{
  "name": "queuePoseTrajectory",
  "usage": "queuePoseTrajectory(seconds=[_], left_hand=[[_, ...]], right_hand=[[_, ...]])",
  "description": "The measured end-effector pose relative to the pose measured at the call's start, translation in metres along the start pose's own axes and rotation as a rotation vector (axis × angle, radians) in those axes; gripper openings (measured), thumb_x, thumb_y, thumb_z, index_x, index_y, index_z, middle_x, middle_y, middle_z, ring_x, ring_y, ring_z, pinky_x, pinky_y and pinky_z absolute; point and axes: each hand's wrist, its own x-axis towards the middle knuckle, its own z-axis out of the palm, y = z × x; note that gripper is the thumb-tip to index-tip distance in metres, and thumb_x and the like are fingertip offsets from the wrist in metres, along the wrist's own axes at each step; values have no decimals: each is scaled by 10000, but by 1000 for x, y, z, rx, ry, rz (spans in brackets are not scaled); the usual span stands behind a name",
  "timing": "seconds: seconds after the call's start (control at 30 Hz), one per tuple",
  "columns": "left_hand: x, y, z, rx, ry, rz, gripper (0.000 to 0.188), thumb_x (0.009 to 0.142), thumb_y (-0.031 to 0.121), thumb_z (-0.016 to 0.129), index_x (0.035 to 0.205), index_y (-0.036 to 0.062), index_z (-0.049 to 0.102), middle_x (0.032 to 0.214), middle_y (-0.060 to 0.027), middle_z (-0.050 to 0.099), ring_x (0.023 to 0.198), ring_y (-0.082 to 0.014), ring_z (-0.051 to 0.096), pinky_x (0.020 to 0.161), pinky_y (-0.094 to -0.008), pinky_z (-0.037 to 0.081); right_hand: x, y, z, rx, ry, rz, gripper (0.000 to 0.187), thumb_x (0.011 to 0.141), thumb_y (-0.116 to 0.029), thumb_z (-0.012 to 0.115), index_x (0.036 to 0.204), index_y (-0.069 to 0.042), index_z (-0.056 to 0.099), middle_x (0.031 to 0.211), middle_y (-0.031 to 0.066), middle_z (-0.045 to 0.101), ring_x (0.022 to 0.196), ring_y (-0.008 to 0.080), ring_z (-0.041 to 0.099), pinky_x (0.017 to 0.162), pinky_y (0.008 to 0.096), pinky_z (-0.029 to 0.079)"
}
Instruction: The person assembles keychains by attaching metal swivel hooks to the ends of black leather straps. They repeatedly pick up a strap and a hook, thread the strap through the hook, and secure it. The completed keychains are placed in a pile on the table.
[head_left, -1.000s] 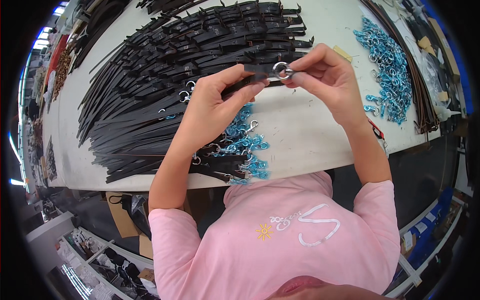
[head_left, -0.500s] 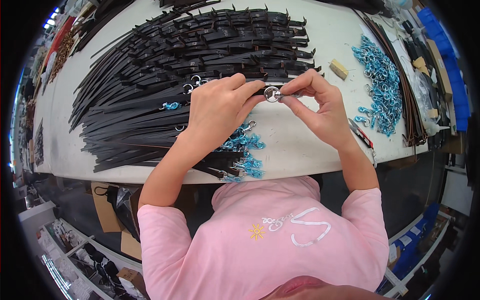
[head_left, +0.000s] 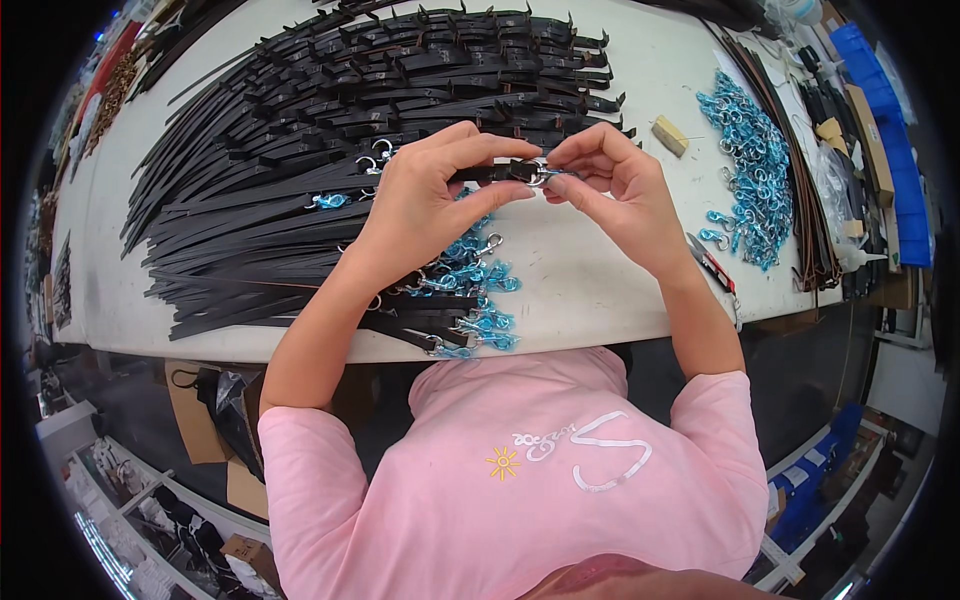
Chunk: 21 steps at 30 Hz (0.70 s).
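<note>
For a neat join, it would probably help to keep the black strap (head_left: 490, 173) flat and the ring of the swivel snap hook (head_left: 541, 175) square to its end, so the leather seats without twisting. Both are held above the counter (head_left: 610, 280), near its middle, just right of the spread straps (head_left: 250, 220). The left hand (head_left: 425, 185) is partly curled, thumb and forefinger about the strap's end; the right hand (head_left: 622, 198) is nearly closed, fingertips pinching the hook beside the ring.
</note>
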Motion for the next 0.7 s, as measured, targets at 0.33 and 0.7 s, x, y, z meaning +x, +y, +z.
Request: queuePoseTrajectory(seconds=[0.33, 0.7], left_hand=[[0, -1, 5, -96, 20, -33, 325, 777, 44, 774, 1097, 98, 749, 789, 46, 558, 706, -23, 485, 518, -186, 300], [-12, 18, 20, 168, 27, 120, 391, 700, 101, 831, 1081, 131, 750, 930, -25, 576, 731, -127, 544, 554, -250, 427]], right_hand=[[-4, -2, 0, -93, 39, -82, 272, 877, -56, 714, 1089, -9, 549, 1046, 84, 667, 938, 132, 665, 838, 260, 536], [2, 7, -9, 288, -364, 288, 268, 892, -200, 719, 1074, -4, 710, 947, 21, 696, 909, 75, 626, 852, 218, 476]])
